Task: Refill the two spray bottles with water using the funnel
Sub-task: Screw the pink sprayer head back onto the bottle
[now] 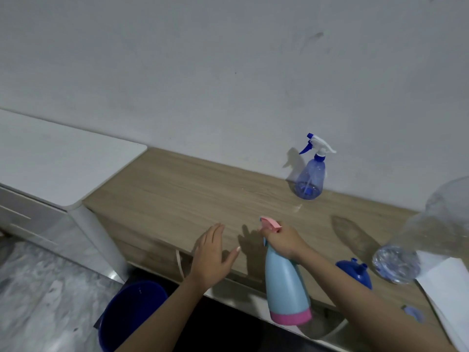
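My right hand [284, 240] grips the neck of a light blue spray bottle [284, 283] with a pink base and pink trigger head, holding it in the air above the front edge of the wooden counter [177, 194]. My left hand [213, 257] hovers open to the left of it, fingers straight, holding nothing. A translucent blue spray bottle [311, 177] with a white and blue trigger stands upright at the back by the wall. The blue funnel [355, 273] lies on the counter under my right forearm.
A large clear plastic water bottle [416, 237] lies at the right edge, beside a white sheet [446, 288]. A small blue cap [413, 313] rests near the front. A dark blue bucket [132, 313] stands on the floor below. A white cabinet [50, 168] adjoins on the left.
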Motion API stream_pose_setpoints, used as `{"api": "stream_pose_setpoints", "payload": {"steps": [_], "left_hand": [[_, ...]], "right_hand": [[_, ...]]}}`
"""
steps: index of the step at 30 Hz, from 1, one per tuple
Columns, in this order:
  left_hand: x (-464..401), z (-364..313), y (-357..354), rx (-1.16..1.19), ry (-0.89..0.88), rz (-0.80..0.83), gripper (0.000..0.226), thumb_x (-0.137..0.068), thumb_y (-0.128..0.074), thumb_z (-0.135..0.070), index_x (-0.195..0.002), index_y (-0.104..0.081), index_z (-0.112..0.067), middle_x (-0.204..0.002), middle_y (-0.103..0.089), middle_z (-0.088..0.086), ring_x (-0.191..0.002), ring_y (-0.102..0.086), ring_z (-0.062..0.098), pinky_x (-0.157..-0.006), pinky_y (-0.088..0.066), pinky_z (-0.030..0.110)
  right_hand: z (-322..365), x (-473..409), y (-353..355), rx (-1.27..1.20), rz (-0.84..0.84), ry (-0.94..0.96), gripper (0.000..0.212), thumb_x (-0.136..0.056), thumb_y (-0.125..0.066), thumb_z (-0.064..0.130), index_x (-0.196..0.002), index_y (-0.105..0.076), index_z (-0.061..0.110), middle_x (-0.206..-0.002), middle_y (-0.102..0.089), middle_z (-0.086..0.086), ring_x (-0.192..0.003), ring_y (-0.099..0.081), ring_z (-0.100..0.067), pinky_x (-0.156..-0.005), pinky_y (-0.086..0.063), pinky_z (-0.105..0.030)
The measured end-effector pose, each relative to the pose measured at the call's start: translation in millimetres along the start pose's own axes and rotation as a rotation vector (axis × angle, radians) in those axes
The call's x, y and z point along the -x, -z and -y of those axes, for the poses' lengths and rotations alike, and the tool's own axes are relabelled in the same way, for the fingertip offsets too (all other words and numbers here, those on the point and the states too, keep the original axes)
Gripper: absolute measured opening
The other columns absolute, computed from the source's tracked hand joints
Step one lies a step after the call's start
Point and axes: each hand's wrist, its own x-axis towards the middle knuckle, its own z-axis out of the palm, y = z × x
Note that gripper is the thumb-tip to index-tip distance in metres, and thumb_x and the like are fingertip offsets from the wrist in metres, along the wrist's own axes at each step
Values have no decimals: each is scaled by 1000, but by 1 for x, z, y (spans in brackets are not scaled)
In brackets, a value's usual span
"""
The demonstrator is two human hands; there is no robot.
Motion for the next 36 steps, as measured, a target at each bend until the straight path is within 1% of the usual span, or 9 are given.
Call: {"api": "stream_pose_setpoints", "payload": {"steps": [4,8,13,19,22,26,29,33,36], "left_hand": [[-8,-40,6,299,6,3,82,-81,-46,-62,-143,-36,-9,-143,-46,6,-132,-42,15,-106,-26,15],[-14,-77,14,524,-13,106,73,-87,-65,-35,-146,-28,-14,-139,-49,1,-122,-50,5,-89,-30,-5],[-24,-106,12,747,-21,65,62,-77,-71,-42,-128,-36,-42,-118,-59,-2,-97,-64,10,-73,-50,13],[-50,-111,9,676,-63,-35,61,-70,-72,-52,-118,-36,-63,-111,-58,-16,-95,-62,1,-75,-58,28],[-71,-111,12,629,-34,-42,65,-71,-75,-47,-125,-38,-49,-109,-62,-10,-93,-64,3,-74,-57,28],[-108,-108,26,423,21,-8,73,-75,-74,-44,-135,-36,-30,-116,-57,-9,-102,-59,10,-57,-38,3],[-146,-100,23,337,35,34,74,-74,-76,-44,-134,-36,-26,-120,-55,-10,-107,-57,13,-59,-34,13],[-202,-90,4,326,55,80,79,-70,-82,-36,-130,-32,-25,-123,-57,-2,-109,-60,20,-78,-56,31],[-234,-83,-12,313,65,91,70,-76,-77,-33,-129,-32,-22,-122,-58,0,-109,-61,22,-77,-55,30]], "right_hand": [[15,-8,17,-84,-142,120,25,-89,-60,36,-101,-66,15,-83,-71,-8,-84,-66,-23,-76,-45,-31],[38,-18,40,-208,-297,209,28,-87,-62,42,-108,-60,25,-85,-70,-4,-84,-66,-16,-75,-47,-29],[61,-29,59,-414,-454,328,44,-77,-67,52,-113,-56,30,-95,-69,16,-81,-69,-12,-79,-57,-45],[76,-36,68,-350,-748,585,17,-83,-73,32,-88,-62,21,-74,-68,1,-60,-67,-19,-56,-55,-44],[86,-45,71,-336,-726,593,17,-84,-73,31,-84,-64,17,-71,-70,3,-66,-69,-12,-61,-56,-40],[95,-72,77,-183,-555,649,13,-87,-67,26,-93,-67,16,-81,-71,4,-70,-66,-18,-63,-53,-39],[96,-97,77,-63,-498,642,13,-86,-64,10,-98,-67,13,-87,-71,2,-76,-66,-16,-69,-55,-34],[92,-143,79,8,-485,563,14,-84,-67,11,-98,-67,16,-88,-72,4,-80,-66,-11,-73,-56,-36],[87,-178,83,5,-464,493,17,-81,-69,11,-98,-67,16,-86,-73,3,-80,-68,-13,-74,-57,-40]]}}
